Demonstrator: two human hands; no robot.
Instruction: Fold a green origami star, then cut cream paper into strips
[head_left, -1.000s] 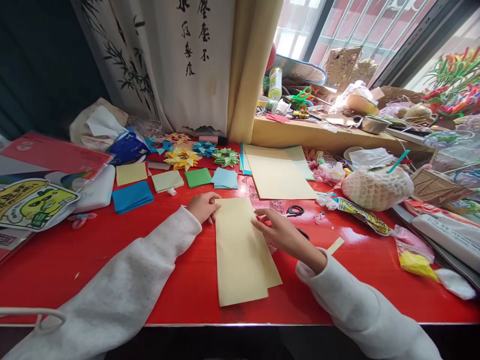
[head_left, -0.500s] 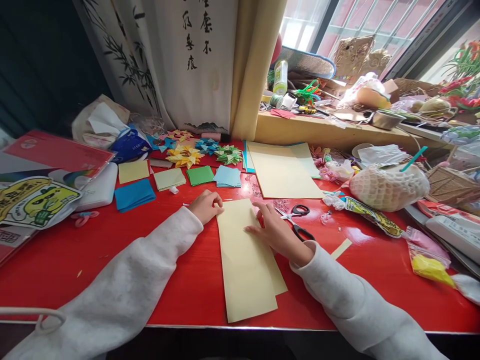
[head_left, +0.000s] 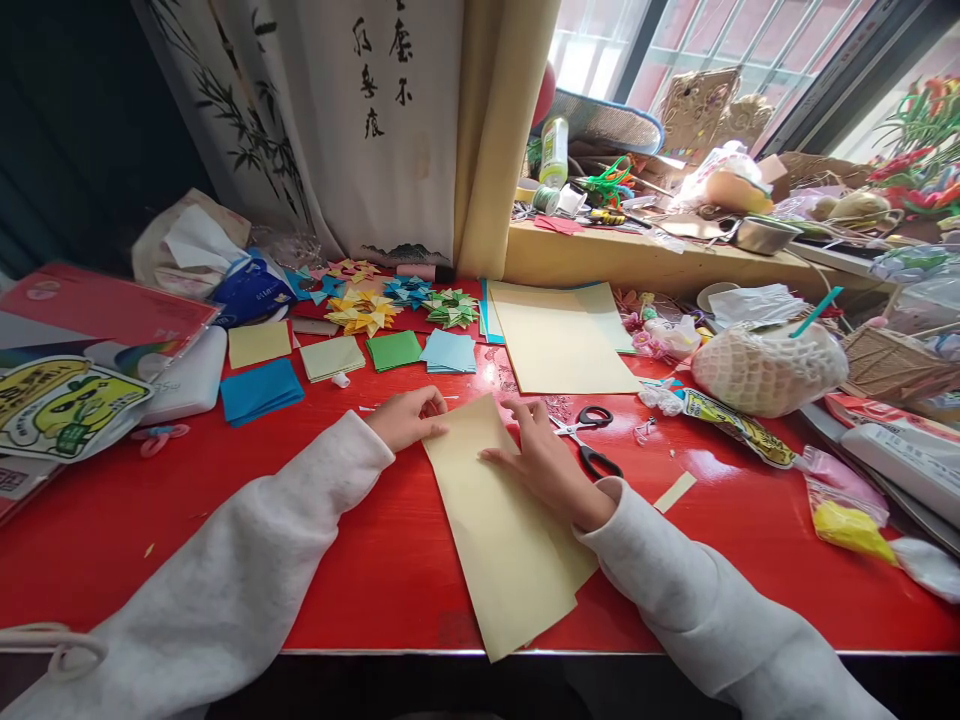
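Note:
A long folded sheet of pale yellow paper (head_left: 506, 540) lies slanted on the red table (head_left: 337, 550), its near end at the front edge. My left hand (head_left: 406, 417) rests at the sheet's far left corner with its fingers curled, pinching the edge. My right hand (head_left: 541, 455) lies flat on the sheet's far right part, fingers stretched out and pressing down. Black-handled scissors (head_left: 589, 440) lie just right of my right hand.
More yellow sheets (head_left: 559, 340) lie behind. Small paper squares in blue (head_left: 259, 390), green (head_left: 396, 351) and yellow sit at the back left, with folded paper stars (head_left: 364, 313) behind them. A netted bundle (head_left: 765, 368), packets and clutter crowd the right side and windowsill.
The yellow sheet has turned, its near end swinging to the right and toward the table's front edge. My right hand has moved further onto the sheet; my left hand stays at the corner.

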